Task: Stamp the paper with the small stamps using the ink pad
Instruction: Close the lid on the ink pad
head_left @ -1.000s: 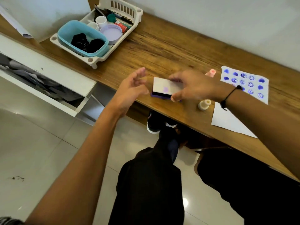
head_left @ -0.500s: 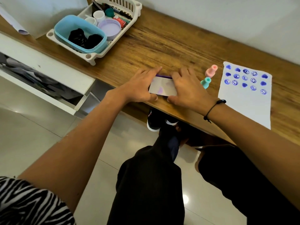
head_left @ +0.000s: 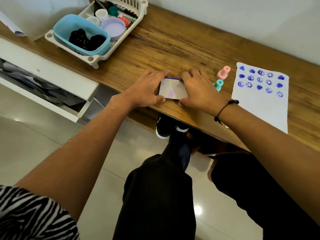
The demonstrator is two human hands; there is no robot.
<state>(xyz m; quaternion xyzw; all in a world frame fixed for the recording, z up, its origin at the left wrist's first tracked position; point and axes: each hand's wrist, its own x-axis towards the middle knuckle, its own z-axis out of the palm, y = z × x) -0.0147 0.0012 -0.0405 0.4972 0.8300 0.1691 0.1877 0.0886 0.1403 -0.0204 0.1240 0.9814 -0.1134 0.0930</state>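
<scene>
My left hand [head_left: 147, 90] and right hand [head_left: 199, 90] clasp the ink pad [head_left: 172, 89] from either side near the worktop [head_left: 173, 44] edge, with a pink stamp [head_left: 223, 72] and green stamp [head_left: 218, 84] standing beside the stamped paper [head_left: 259, 104].

Both hands cover the ink pad's [head_left: 171, 90] side edges.

A home: wooden tabletop [head_left: 173, 40] against a white wall, caddy [head_left: 97, 30] of odds at 11 o'clock, tiled floor [head_left: 34, 144].
</scene>
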